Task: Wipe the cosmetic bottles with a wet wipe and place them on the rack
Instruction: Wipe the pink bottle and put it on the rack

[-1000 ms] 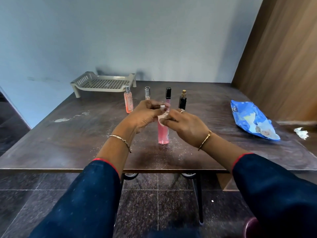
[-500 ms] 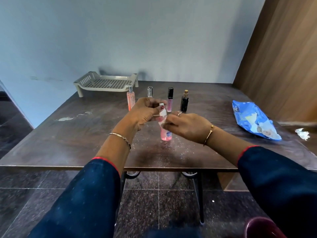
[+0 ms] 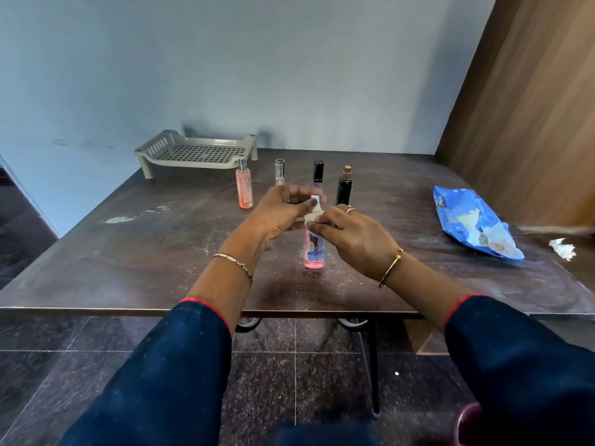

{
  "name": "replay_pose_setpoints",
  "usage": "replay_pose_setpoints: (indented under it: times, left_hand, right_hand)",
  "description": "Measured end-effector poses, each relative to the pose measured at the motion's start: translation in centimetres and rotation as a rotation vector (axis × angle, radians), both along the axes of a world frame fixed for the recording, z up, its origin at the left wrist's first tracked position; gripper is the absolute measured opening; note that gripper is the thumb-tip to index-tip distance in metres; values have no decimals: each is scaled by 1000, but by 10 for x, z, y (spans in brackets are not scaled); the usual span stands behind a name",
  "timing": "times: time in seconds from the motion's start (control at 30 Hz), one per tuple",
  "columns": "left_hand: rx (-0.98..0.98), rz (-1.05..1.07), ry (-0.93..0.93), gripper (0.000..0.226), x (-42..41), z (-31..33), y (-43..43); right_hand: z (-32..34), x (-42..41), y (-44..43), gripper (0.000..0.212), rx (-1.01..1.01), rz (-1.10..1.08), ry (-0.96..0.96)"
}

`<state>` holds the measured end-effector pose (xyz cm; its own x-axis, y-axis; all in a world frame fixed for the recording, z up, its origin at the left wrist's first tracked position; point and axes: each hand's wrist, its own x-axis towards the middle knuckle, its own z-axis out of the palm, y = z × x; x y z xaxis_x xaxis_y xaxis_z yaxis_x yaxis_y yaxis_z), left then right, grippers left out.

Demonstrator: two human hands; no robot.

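Both hands meet over one pink spray bottle standing upright near the middle of the dark table. Curled around the bottle's white top, the left hand steadies it by the neck. Against it, the right hand pinches a small wad of white wet wipe to the bottle's shoulder; a ring sits on one finger, and each wrist carries one gold bracelet.

Behind the hands stand four more bottles in a loose row, none touching: a peach spray bottle at the left, a slim clear tube with a silver cap, a pink tube with a black cap, and a black bottle with a gold top. Farther back, at the table's far left corner, sits one beige perforated rack, holding nothing. Well to the right lies one blue wet-wipe packet, and beyond it, one crumpled white wipe.
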<state>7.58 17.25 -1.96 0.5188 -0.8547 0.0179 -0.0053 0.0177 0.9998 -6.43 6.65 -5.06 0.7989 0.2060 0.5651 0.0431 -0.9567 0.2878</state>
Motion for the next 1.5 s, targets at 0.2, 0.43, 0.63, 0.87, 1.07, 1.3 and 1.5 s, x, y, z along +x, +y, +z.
replay_pose_setpoints:
  times: [0.2,0.43,0.63,0.87,1.07,1.3,1.5]
  left_hand:
    - [-13,127,-69,15,-8,1,-5]
    - [-16,166,-64,25,-3,3,1]
    - [-11,143,-89,24,-1,4,3]
    - [-37,122,-27,23,7,0,10]
    - [-56,107,13,19,17,-8,14]
    - [-90,56,49,16,17,-6,14]
    - [-154,36,57,19,11,-11,10]
  right_hand:
    - [3,-8,7,19,-32,17,56]
    - [-8,-21,21,20,-227,125,188]
    - [2,-13,13,22,-235,167,187]
    - [8,5,13,27,163,3,29]
    - [-13,-10,24,25,163,57,196]
    - [17,8,23,21,168,-8,156]
    - [15,7,22,15,249,-28,22]
